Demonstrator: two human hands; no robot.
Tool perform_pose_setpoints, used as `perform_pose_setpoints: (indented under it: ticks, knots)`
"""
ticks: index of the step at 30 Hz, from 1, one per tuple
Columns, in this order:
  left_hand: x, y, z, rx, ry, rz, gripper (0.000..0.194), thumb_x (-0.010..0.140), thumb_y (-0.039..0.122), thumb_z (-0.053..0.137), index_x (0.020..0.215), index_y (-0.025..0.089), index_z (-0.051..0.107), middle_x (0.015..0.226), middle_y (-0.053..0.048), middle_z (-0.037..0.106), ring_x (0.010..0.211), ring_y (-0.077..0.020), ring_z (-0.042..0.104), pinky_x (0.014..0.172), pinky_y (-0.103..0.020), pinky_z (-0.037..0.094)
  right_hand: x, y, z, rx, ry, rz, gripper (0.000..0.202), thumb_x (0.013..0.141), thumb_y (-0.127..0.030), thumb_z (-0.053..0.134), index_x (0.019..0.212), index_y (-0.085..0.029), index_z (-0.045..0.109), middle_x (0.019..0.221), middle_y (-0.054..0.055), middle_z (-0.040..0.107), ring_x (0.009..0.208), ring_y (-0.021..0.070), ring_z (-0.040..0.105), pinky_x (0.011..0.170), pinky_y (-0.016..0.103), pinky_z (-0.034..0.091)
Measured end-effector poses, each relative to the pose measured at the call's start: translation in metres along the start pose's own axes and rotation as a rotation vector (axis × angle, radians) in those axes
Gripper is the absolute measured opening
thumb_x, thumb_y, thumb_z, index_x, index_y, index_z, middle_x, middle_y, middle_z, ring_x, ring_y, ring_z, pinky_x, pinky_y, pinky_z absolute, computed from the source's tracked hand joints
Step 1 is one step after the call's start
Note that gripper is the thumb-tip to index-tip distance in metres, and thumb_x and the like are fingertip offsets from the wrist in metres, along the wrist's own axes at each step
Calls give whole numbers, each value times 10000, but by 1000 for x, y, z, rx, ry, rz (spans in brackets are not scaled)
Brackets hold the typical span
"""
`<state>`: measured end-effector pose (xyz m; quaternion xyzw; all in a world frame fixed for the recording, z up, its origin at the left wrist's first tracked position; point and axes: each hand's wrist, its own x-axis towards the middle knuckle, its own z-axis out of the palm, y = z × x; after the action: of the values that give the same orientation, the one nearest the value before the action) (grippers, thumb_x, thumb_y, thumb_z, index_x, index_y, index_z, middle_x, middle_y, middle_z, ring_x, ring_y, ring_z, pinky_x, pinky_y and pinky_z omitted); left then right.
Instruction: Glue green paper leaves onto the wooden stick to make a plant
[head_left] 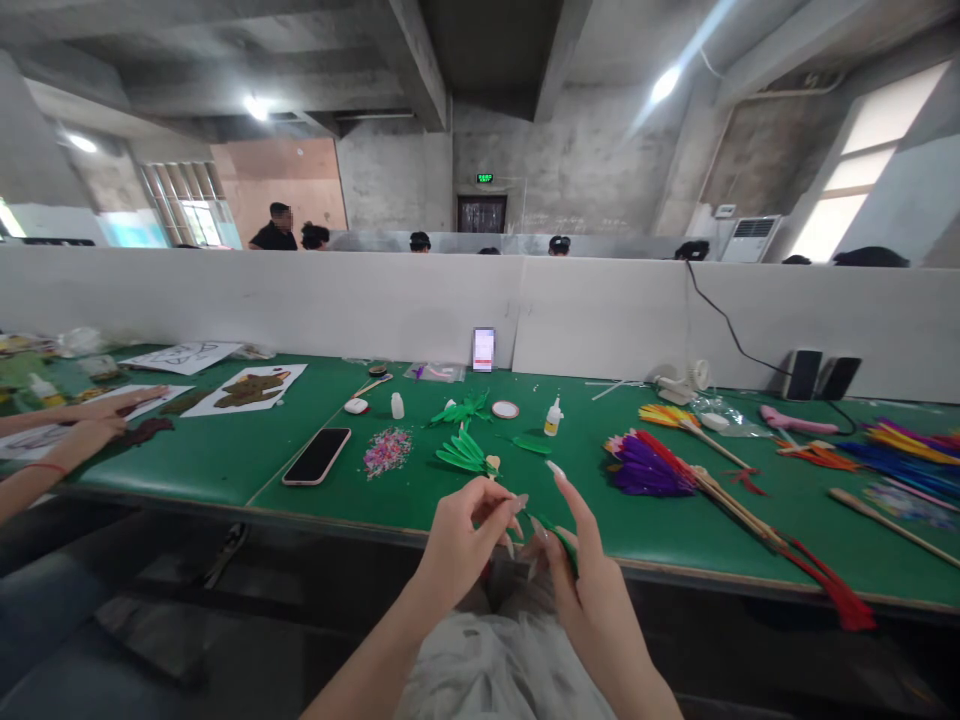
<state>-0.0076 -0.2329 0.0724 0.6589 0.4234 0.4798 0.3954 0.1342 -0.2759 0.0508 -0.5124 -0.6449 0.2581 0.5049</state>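
Note:
Just over the table's front edge, my left hand (466,535) pinches the end of a green feather (568,543) between thumb and fingertips. My right hand (592,580) has the rest of that feather between thumb and fingers, its index finger stretched up. Part of the feather is hidden behind the fingers. Beyond my hands lies a fan of green feathers (461,452) beside a small pale wooden piece (493,463). A loose green feather (534,445) rests to the right of it, and more green feathers (469,406) are heaped behind.
Around these stand a glue bottle (553,418), a white bottle (397,405), pink confetti-like bits (388,452) and a phone (317,457). A purple-red feather fan (652,475) lies right. At left, another person's hands (105,420) work on paper. A white partition (375,305) borders the table.

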Motion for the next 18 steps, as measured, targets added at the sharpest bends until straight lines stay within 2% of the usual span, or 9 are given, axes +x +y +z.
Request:
perform_pose_setpoints:
  ticks: [2,8,18]
  knots:
    - [0,0,0,-19,4,-14,263,784,408,571,730,150,567,601,-5,611,513,-99,560,509,-192,442,2,1,-2,-28,-2,-37,560,886,-280,420,1415,-261,238,744,25,665,520,159,614,555,248,488]
    - [-1,1,0,-111,-30,-49,236,751,378,619,741,150,557,615,-6,622,520,-104,571,497,-199,447,4,4,-7,-134,-24,-167,515,883,-215,401,1383,-295,311,931,52,702,827,200,681,665,272,516]
    - [-4,8,-2,-242,-89,-90,237,812,375,532,782,141,554,649,-20,636,524,-101,578,471,-189,422,1,10,-7,-129,54,-190,445,868,-216,449,1305,-294,420,948,54,710,854,213,682,694,291,527]
